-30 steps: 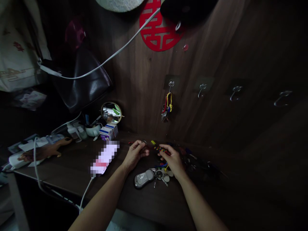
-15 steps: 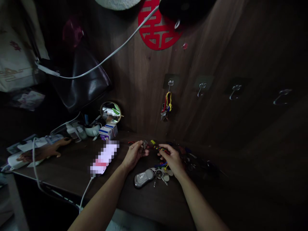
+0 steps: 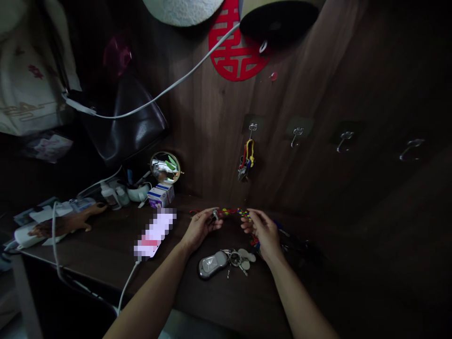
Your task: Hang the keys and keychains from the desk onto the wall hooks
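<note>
Above the dark wooden shelf, my left hand (image 3: 203,227) pinches a small metal key or ring, partly hidden by the fingers. My right hand (image 3: 263,230) is closed on a braided multicoloured cord (image 3: 243,214), which stretches across toward my left hand. Part of the cord hangs below the right palm. Between my forearms lies a bunch of keys (image 3: 242,260) with a grey oval fob (image 3: 212,264) and round tags. Another set of keys (image 3: 243,173) with red, yellow and blue cord hangs from a wall hook (image 3: 253,128) straight ahead.
Bare hooks (image 3: 297,136) line the wall to the right. A lit phone (image 3: 155,234) on a white cable lies left of my hands. Behind it stand small boxes (image 3: 160,195), a round mirror (image 3: 165,167) and a cup (image 3: 138,193). A dark leather bag (image 3: 130,122) hangs at left.
My right hand has moved slightly right and the cord is now drawn out between both hands. The cord that lay by the keys on the shelf has lifted away. The view has tilted up a little.
</note>
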